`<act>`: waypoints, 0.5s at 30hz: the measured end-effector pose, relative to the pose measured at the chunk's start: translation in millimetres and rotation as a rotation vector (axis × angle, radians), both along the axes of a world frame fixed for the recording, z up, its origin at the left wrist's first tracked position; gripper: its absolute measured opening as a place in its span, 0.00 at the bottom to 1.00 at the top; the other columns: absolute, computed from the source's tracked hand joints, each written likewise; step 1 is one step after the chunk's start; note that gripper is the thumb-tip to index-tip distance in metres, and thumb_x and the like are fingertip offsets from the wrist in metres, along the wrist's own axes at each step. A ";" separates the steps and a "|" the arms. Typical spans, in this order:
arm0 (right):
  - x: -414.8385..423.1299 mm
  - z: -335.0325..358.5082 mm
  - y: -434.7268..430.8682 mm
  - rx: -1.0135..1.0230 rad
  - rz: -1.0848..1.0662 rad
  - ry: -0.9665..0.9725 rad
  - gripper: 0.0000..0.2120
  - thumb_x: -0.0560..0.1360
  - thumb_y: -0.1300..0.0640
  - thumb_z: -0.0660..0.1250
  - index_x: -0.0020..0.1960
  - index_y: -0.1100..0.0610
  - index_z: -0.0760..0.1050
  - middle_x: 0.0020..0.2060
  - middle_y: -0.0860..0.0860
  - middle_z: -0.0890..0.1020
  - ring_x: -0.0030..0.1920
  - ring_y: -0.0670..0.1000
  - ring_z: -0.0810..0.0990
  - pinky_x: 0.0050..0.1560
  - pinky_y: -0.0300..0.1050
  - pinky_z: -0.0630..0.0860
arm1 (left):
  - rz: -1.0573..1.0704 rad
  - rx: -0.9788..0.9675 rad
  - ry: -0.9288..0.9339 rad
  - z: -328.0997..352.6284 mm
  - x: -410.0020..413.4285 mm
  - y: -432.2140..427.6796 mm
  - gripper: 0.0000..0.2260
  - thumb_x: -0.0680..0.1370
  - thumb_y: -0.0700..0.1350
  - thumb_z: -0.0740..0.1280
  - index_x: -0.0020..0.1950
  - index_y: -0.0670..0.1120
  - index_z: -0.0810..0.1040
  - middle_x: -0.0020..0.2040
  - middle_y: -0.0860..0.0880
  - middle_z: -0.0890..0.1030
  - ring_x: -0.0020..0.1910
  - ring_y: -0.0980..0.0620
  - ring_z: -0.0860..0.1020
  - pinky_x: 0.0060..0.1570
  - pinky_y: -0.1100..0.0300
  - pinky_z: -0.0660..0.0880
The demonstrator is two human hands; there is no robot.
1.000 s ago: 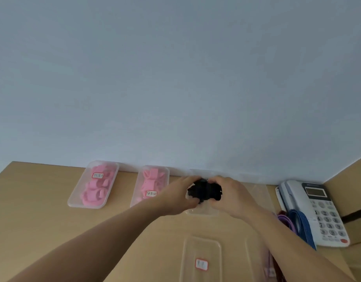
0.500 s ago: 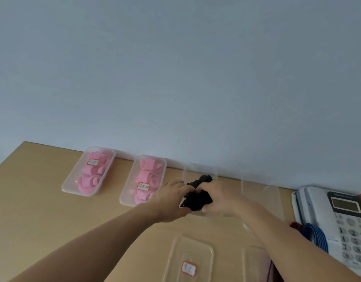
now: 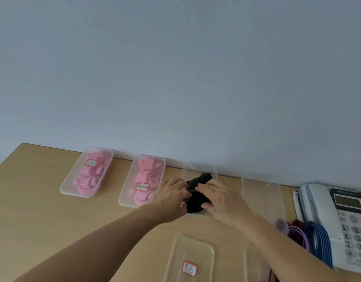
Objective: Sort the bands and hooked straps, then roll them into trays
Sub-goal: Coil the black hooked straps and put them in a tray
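Nearest, at the near edge of the tabletop (image 3: 33, 216), lie a labelled clear tray (image 3: 175, 253) and a second clear tray (image 3: 249, 261) just to its right. Toward the right edge, loose purple bands (image 3: 297, 237) and a blue band (image 3: 318, 239) lie against a telephone (image 3: 338, 212); these look unsorted.

Further in, both hands meet on the black strap roll (image 3: 195, 204). The left hand (image 3: 171, 197) has its fingers curled against the roll's left side. The right hand (image 3: 222, 198) is cupped over the right side, with its thumb pinching the near end. The roll sits in the middle back tray (image 3: 200, 164), which lies along the far edge of the tabletop by the wall. Whether it rests on the tray floor or is held just above it I cannot tell.

The roll's long axis runs from the near edge toward the far edge, in line with the tray's length. Its far end (image 3: 205, 177) leans slightly toward the right edge and pokes out past the fingers.

The likely trouble is springback. If both hands let go at once, the wound strap may uncoil and spill over the tray's near rim. Any hook on it could catch a finger and drag the roll out. The tray looks light, so a push from the hands could slide it against the wall or skew it toward the bare back tray (image 3: 261, 180) on its right.

Farthest left along the far edge, two trays of pink rolls (image 3: 67, 188) (image 3: 124, 200) look finished.
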State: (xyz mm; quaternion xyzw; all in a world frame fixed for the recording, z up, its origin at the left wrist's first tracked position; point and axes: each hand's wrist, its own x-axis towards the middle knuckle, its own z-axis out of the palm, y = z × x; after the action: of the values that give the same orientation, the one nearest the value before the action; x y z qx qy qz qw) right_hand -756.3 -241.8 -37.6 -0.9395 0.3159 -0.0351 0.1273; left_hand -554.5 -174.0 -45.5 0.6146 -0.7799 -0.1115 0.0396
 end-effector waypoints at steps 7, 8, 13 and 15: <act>1.1 -17.6 16.4 -0.069 -0.150 -0.059 0.26 0.59 0.54 0.83 0.55 0.57 0.83 0.40 0.47 0.85 0.41 0.51 0.81 0.40 0.42 0.78 | 0.024 0.013 -0.008 -4.7 -11.0 -7.4 0.20 0.73 0.56 0.66 0.64 0.53 0.75 0.62 0.54 0.78 0.65 0.52 0.71 0.65 0.57 0.63; 1.3 -19.0 16.1 -0.086 -0.139 -0.061 0.25 0.59 0.54 0.84 0.54 0.57 0.83 0.40 0.47 0.86 0.41 0.50 0.82 0.40 0.43 0.79 | 0.032 0.013 -0.011 -4.4 -12.3 -9.3 0.20 0.74 0.56 0.66 0.64 0.53 0.74 0.60 0.53 0.78 0.62 0.51 0.72 0.64 0.56 0.64; 4.8 -21.6 20.8 -0.203 -0.145 0.023 0.17 0.61 0.52 0.82 0.49 0.53 0.84 0.48 0.48 0.83 0.46 0.53 0.82 0.43 0.48 0.80 | 0.000 0.052 -0.094 -3.9 -9.6 -14.0 0.18 0.77 0.59 0.64 0.64 0.55 0.77 0.58 0.52 0.77 0.61 0.49 0.72 0.65 0.53 0.63; 5.5 -23.4 25.4 -0.174 -0.184 0.021 0.17 0.63 0.53 0.80 0.50 0.53 0.84 0.45 0.49 0.80 0.45 0.53 0.80 0.42 0.48 0.79 | -0.001 0.038 -0.094 -6.6 -7.5 -12.6 0.19 0.77 0.60 0.64 0.65 0.54 0.74 0.59 0.53 0.76 0.62 0.50 0.72 0.65 0.54 0.63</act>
State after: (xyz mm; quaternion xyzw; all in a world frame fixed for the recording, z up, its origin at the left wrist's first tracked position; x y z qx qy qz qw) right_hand -750.8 -216.4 -60.9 -0.9144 0.3978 -0.0642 0.0383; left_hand -562.0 -186.6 -52.1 0.6193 -0.7791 -0.0973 -0.0087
